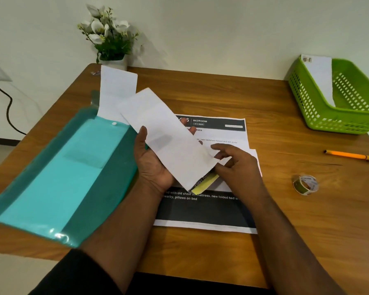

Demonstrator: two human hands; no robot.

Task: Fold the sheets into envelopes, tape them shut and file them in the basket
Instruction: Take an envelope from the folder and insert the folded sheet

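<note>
A white folded sheet [168, 137] is held slanted above the table's middle. My left hand [151, 165] cups it from below, thumb on its left edge. My right hand [234, 160] pinches its lower right corner, where a yellow and printed inner part [205, 183] shows at the open end. Under it lies a printed sheet [202, 211] with a dark band. A roll of clear tape [305, 184] lies on the table to the right. The green basket [320, 116] stands at the back right with a white envelope [322, 79] leaning inside.
A teal plastic folder [68, 173] lies at the left with a white folded sheet [115, 90] sticking out of its top. An orange pencil [352, 155] lies at the right edge. A white pot of flowers [109, 37] stands at the back. The table [285, 209] is wooden.
</note>
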